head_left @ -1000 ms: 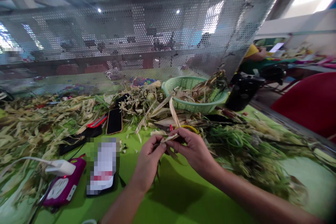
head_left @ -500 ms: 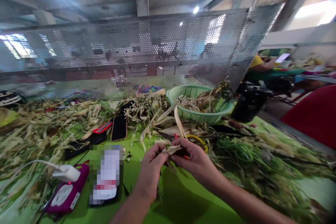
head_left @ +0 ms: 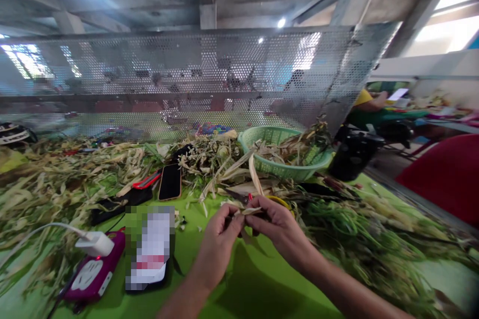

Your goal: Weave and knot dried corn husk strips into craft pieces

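Note:
Between both hands, low over the green tabletop, is a pale dried corn husk strip. My left hand pinches one side of it with thumb and fingers. The fingers of my right hand are closed on the other side, close to the left fingertips. Some of the strip hangs beneath the fingers. Just beyond the hands lies a pair of scissors, with part of its handle hidden by the right hand. A yellow ring-shaped thing shows behind that hand.
A green plastic basket with dried husks stands behind the hands. Heaps of husk strips spread left, and green fibres right. A phone, a red cutter, a purple power strip and a black container are around.
The hands stay together on the husk strip, with the fingertips slightly closer. The right hand has turned a little, and the view has tilted slightly upward.

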The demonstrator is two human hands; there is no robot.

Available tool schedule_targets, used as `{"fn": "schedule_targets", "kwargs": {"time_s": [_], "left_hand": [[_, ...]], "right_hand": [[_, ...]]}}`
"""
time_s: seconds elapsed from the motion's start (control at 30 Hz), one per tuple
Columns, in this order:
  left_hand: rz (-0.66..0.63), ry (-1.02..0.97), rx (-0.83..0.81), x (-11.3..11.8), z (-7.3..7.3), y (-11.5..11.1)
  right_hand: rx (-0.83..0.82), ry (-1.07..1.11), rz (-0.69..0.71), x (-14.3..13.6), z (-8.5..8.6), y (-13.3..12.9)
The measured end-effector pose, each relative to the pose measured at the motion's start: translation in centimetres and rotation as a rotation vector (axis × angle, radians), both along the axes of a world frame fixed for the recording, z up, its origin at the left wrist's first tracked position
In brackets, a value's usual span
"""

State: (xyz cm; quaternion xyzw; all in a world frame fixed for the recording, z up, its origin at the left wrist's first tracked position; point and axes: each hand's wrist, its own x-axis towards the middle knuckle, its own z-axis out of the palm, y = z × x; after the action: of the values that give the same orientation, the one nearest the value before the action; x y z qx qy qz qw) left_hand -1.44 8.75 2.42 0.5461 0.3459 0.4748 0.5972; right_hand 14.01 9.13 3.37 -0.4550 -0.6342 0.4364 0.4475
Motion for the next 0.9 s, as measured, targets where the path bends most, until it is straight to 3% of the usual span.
{"fn": "schedule_targets", "kwargs": {"time_s": [0.17,0.3,0.43,0.57,0.73,0.9], "left_hand": [[0.155,-0.009,-0.090,-0.2,-0.1,0.5],[0.300,-0.052,-0.093,-1.3,-0.3,1.5],[0.338,-0.127,-0.099,-2.0,-0.1,2.0],[0.320,-0.167,-0.106,-2.1,0.3,1.7],[0.304,-0.258,-0.179,-2.2,0.6,1.6],[0.294,-0.318,-0.194,-2.4,0.7,1.7]], "right_hand": [[0.156,-0.170,-0.034,0.8,0.2,0.8],[0.307,-0.514,-0.276,3.6,0.9,2.0],[0.262,-0.750,-0.318,5.4,0.5,3.1],[0.126,-0.692,-0.212,5.2,-0.2,3.6],[0.212,-0.509,-0.196,5.1,0.4,3.6],[0.196,-0.580,-0.166,5.4,0.8,3.6]]}}
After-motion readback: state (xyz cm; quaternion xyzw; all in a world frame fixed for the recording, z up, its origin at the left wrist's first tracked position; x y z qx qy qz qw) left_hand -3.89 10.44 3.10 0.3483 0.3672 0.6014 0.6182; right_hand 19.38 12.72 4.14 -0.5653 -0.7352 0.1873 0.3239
